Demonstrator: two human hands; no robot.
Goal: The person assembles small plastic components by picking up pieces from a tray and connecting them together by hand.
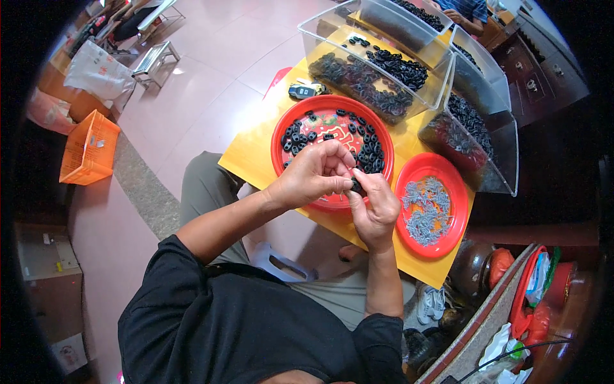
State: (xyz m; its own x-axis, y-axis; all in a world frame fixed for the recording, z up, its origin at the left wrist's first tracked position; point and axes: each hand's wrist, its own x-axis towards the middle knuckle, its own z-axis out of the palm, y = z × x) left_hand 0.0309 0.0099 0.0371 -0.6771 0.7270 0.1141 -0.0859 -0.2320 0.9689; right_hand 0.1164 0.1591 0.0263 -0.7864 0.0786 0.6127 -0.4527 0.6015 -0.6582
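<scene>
My hands meet above the near right part of a red round tray (277, 152) that holds many small black oval pieces (369, 153). My right hand (376, 208) is closed, with one small black oval piece (355, 185) pinched between thumb and fingers. Against it, the fingers of my left hand (313, 171) are closed in a pinch; what they hold, if anything, is too small to make out. Just right of my right hand lies a red oval tray (446, 250) with a scatter of small thin grey pins (427, 214).
Both trays rest on a yellow board (246, 150). Clear plastic bins (441, 83) of black pieces stand at its far right. A key fob (302, 91) lies behind the round tray. An orange crate (89, 147) stands on the floor at left. Another person's hand (455, 16) shows beyond the bins.
</scene>
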